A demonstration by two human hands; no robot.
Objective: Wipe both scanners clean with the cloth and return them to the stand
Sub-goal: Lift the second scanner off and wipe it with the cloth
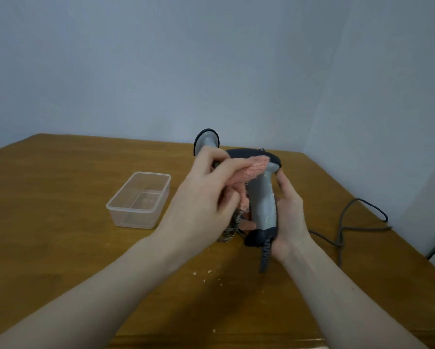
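My right hand [288,212] grips the handle of a grey scanner [263,197] with a black head, held upright above the table. White smudges show on its grey handle. My left hand [206,195] holds a pink cloth [239,175] and presses it against the scanner just under the black head. Behind my left hand stands a second grey scanner [207,139], mostly hidden. Whether it sits in a stand I cannot tell.
A transparent plastic box [138,200] stands open on the wooden table [60,222] to the left. A grey cable [349,222] loops across the table's right side, and a coiled cord [266,253] hangs from the held scanner. Small crumbs [206,273] lie near the front.
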